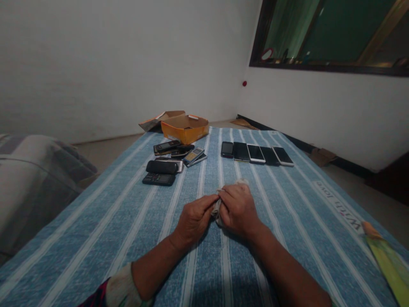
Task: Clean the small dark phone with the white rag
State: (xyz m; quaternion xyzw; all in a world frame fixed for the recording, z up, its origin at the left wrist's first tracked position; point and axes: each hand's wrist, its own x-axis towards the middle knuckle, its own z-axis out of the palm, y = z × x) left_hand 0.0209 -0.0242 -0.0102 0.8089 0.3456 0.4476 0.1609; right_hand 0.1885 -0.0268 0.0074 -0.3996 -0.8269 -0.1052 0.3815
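My left hand (194, 218) and my right hand (239, 208) meet above the striped bedspread, fingers bent inward. Between them is a crumpled pale cloth (217, 213), gripped by both. Whether anything sits inside its folds is hidden by the fingers. Beyond my hands, to the right, several phones lie side by side in a row, among them a white-framed phone (256, 153) and a small black phone (227, 149). On the left is a loose heap of older phones, with a black keypad phone (159, 179) nearest and a blue keypad phone (194, 156) at its right.
An orange cardboard box (185, 134) stands open at the far end of the blue striped bedspread (128, 243), its lid (159, 120) behind it. A yellow-green item (386, 266) lies at the right edge. Covered furniture (35, 183) is at left.
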